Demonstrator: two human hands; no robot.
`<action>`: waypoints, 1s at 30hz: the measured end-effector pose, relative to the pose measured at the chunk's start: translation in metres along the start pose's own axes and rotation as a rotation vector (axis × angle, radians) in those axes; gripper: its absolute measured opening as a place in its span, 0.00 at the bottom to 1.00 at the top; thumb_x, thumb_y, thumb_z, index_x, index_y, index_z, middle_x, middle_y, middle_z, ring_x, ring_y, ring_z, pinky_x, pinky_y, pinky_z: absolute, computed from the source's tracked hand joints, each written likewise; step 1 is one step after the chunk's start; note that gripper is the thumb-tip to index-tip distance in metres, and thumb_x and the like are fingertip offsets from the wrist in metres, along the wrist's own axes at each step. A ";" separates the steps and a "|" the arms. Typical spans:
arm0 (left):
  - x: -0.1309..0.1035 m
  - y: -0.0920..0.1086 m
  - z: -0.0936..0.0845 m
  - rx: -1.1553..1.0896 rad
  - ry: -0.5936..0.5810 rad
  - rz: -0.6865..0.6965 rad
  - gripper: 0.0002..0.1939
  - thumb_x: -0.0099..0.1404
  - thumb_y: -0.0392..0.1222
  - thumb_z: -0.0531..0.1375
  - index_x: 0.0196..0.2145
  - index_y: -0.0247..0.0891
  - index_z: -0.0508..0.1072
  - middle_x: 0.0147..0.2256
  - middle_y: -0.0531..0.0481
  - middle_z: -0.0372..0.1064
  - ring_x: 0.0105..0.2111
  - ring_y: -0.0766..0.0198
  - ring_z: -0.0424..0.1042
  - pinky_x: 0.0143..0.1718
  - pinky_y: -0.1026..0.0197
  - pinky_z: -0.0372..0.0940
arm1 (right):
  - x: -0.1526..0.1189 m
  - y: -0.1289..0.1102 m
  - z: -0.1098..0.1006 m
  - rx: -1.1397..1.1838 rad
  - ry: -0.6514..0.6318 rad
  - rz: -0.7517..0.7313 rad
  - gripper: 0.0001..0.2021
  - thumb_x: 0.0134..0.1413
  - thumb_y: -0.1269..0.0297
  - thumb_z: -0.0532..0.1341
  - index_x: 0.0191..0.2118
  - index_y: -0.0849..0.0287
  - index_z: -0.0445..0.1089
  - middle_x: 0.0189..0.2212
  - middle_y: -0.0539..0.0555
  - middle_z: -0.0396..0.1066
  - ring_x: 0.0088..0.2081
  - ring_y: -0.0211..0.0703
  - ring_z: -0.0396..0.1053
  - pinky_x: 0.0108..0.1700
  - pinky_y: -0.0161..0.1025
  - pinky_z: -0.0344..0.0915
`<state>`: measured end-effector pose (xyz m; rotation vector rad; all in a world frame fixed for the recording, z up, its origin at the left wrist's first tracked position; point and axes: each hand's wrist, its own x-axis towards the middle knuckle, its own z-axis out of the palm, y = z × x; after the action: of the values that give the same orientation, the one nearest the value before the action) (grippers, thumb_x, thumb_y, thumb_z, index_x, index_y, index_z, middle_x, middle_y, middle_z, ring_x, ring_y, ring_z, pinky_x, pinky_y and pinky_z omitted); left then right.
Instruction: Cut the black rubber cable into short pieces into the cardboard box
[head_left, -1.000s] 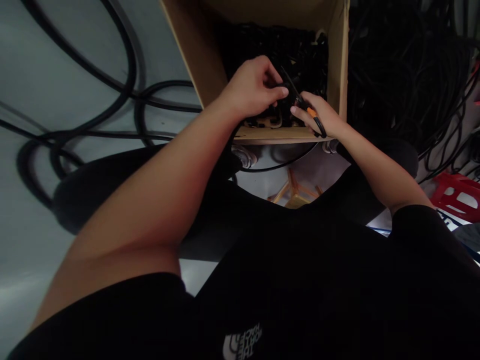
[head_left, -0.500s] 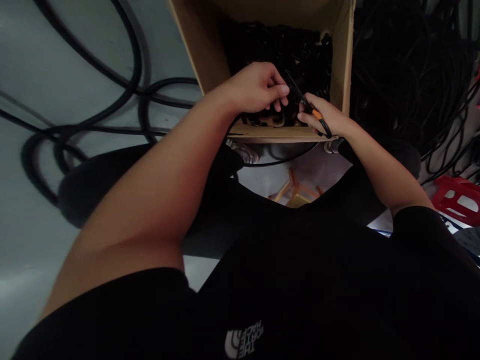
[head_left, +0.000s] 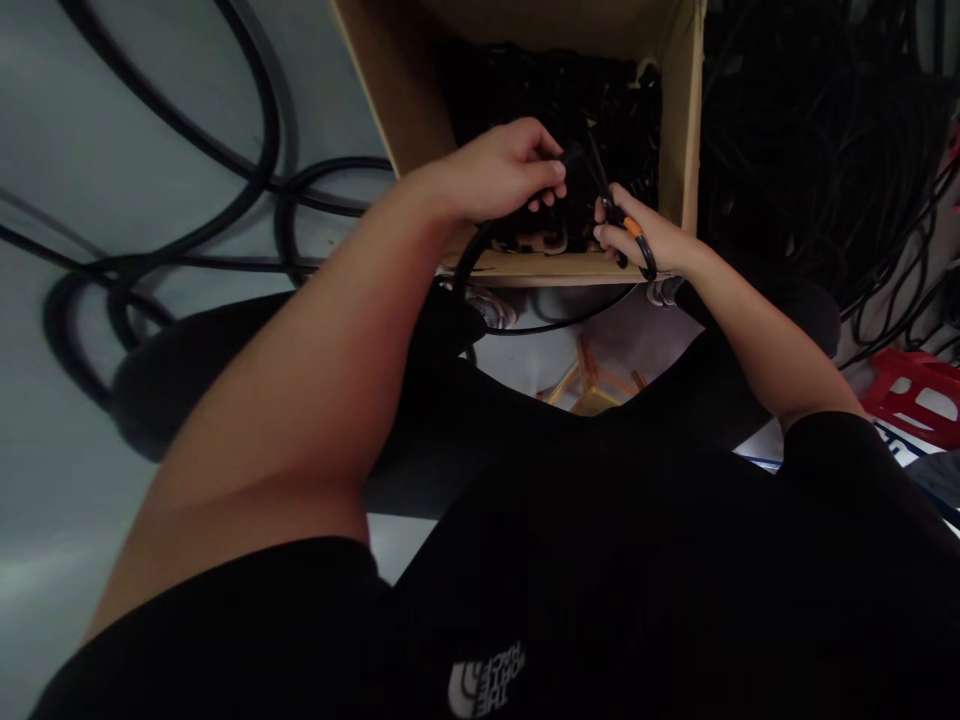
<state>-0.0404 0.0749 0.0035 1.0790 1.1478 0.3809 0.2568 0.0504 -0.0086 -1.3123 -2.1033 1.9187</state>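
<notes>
My left hand [head_left: 510, 172] is closed around a black hose [head_left: 466, 258], thumb against the fingers. The hose curves down from under the wrist, and its dark end reaches past the fingertips toward the blades. A pair of scissors [head_left: 634, 228] with black and orange handles is gripped in my right hand [head_left: 664, 236]. Their dark blades point up and slightly left, close to the hose end; whether they touch it is too dark to tell. Both hands are over an open cardboard box [head_left: 540, 268], which holds many small black pieces [head_left: 555, 90].
Thick black hose [head_left: 262, 150] lies in loops on the grey floor at left. A large dark heap of hoses [head_left: 817, 150] fills the right side. A red plastic stool or crate [head_left: 915, 395] stands at far right. Wooden legs [head_left: 589, 375] show between my knees.
My left hand has shifted slightly left, and more of the hose shows below its wrist and beyond its fingers. The scissors have turned a little more upright in my right hand.
</notes>
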 end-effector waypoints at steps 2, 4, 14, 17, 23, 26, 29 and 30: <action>-0.001 0.000 0.003 -0.013 -0.015 0.021 0.22 0.61 0.61 0.78 0.42 0.55 0.73 0.37 0.53 0.87 0.43 0.50 0.76 0.53 0.42 0.73 | 0.001 0.006 0.002 -0.029 -0.004 -0.032 0.18 0.89 0.46 0.64 0.65 0.53 0.65 0.58 0.58 0.76 0.61 0.56 0.81 0.72 0.66 0.86; -0.005 0.002 0.006 -0.032 -0.019 0.026 0.26 0.56 0.62 0.80 0.43 0.57 0.71 0.37 0.55 0.88 0.41 0.50 0.76 0.54 0.41 0.74 | 0.002 0.009 0.002 -0.069 -0.017 -0.058 0.18 0.87 0.49 0.65 0.65 0.54 0.65 0.60 0.59 0.75 0.62 0.57 0.79 0.76 0.68 0.82; -0.007 0.002 0.025 -0.064 0.020 0.035 0.28 0.58 0.64 0.80 0.43 0.56 0.70 0.36 0.54 0.90 0.43 0.47 0.79 0.52 0.39 0.75 | 0.008 0.004 0.005 -0.210 -0.079 -0.078 0.20 0.90 0.48 0.60 0.71 0.55 0.63 0.66 0.64 0.76 0.65 0.59 0.78 0.80 0.69 0.77; -0.004 -0.002 0.028 -0.078 0.035 0.018 0.26 0.61 0.62 0.80 0.43 0.55 0.70 0.37 0.54 0.90 0.45 0.46 0.82 0.55 0.37 0.75 | 0.006 -0.006 0.007 -0.182 -0.042 -0.039 0.22 0.91 0.43 0.60 0.69 0.54 0.63 0.64 0.64 0.77 0.64 0.58 0.79 0.78 0.67 0.79; -0.004 -0.001 0.027 -0.091 0.053 0.001 0.23 0.64 0.60 0.80 0.43 0.54 0.72 0.40 0.53 0.91 0.46 0.47 0.84 0.57 0.39 0.75 | 0.004 -0.022 0.004 -0.119 -0.054 0.007 0.28 0.85 0.34 0.66 0.69 0.49 0.66 0.65 0.63 0.79 0.65 0.63 0.76 0.75 0.71 0.83; -0.005 -0.002 0.024 -0.093 0.045 -0.011 0.24 0.62 0.60 0.81 0.44 0.55 0.73 0.41 0.55 0.92 0.50 0.45 0.83 0.58 0.40 0.75 | 0.005 -0.020 0.001 -0.120 -0.065 -0.051 0.26 0.87 0.37 0.63 0.70 0.52 0.66 0.65 0.64 0.77 0.65 0.62 0.76 0.76 0.73 0.81; -0.004 -0.004 0.023 -0.065 0.049 0.031 0.21 0.64 0.60 0.78 0.42 0.54 0.73 0.41 0.52 0.91 0.49 0.45 0.85 0.58 0.37 0.76 | 0.006 -0.013 -0.002 -0.126 -0.038 -0.091 0.22 0.90 0.43 0.61 0.70 0.55 0.65 0.64 0.63 0.77 0.64 0.58 0.78 0.79 0.70 0.78; -0.004 -0.004 0.023 -0.056 0.049 0.043 0.21 0.65 0.61 0.78 0.42 0.53 0.73 0.42 0.51 0.91 0.48 0.45 0.85 0.58 0.37 0.76 | 0.006 -0.011 -0.002 -0.129 -0.031 -0.089 0.21 0.90 0.45 0.61 0.70 0.55 0.65 0.64 0.63 0.77 0.65 0.57 0.78 0.80 0.68 0.78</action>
<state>-0.0229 0.0587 0.0021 1.0515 1.1521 0.4729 0.2482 0.0568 -0.0021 -1.1936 -2.2936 1.8089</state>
